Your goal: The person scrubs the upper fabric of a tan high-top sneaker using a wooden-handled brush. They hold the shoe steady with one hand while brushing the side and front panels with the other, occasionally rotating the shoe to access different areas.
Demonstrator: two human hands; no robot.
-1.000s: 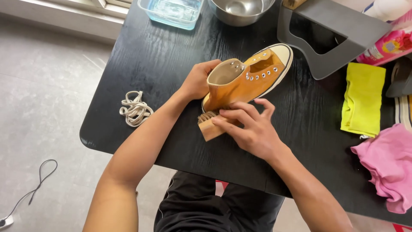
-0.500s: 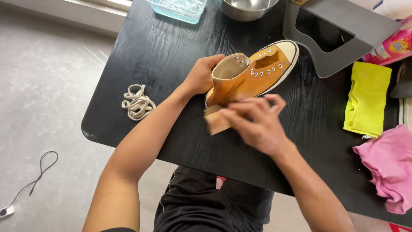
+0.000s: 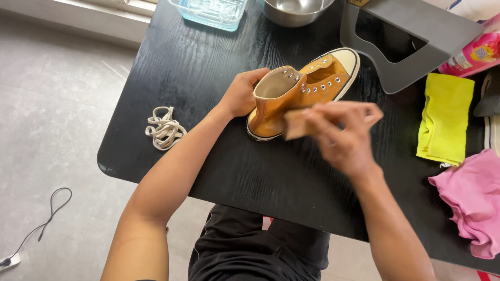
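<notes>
An orange high-top sneaker (image 3: 291,91) with a white sole and no lace stands on the black table (image 3: 208,73). My left hand (image 3: 240,94) grips its heel and holds it steady. A small wooden brush (image 3: 296,124) is in my right hand (image 3: 345,136), pressed against the near side of the shoe. The right hand is blurred from motion.
A coiled cream shoelace (image 3: 164,128) lies at the table's left. A clear tub (image 3: 213,10) and a steel bowl (image 3: 294,10) sit at the back. A grey stand (image 3: 416,41), a yellow cloth (image 3: 444,118) and a pink cloth (image 3: 471,200) lie to the right.
My right hand has slid the brush along the shoe's near side, from the heel toward the middle. The left hand has kept its hold on the heel.
</notes>
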